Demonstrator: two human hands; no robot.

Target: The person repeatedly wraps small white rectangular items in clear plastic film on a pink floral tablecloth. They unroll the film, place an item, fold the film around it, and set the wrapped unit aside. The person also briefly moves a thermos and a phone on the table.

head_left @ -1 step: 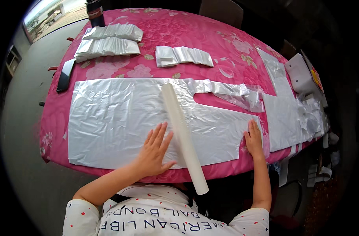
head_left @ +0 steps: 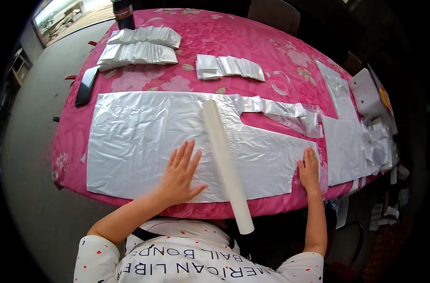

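A large silvery-white plastic bag, with a cut-out at its right part and a long strap, lies spread flat on the table. Across it slants a long pale tube, its near end jutting past the table edge. Just left of the tube, my left hand is over the bag, palm down and fingers spread; whether it presses on the plastic I cannot tell. My right hand rests with straight fingers at the bag's right end, near the short edge. Neither hand holds anything.
A pink flowered cloth covers the table. Folded plastic bundles and a smaller row lie at the back. A phone and dark bottle are at left. More plastic bags and a white box sit right.
The whole view has shifted slightly, so the table appears farther right. My left hand has moved a little left, away from the tube. My right hand stays at the bag's end.
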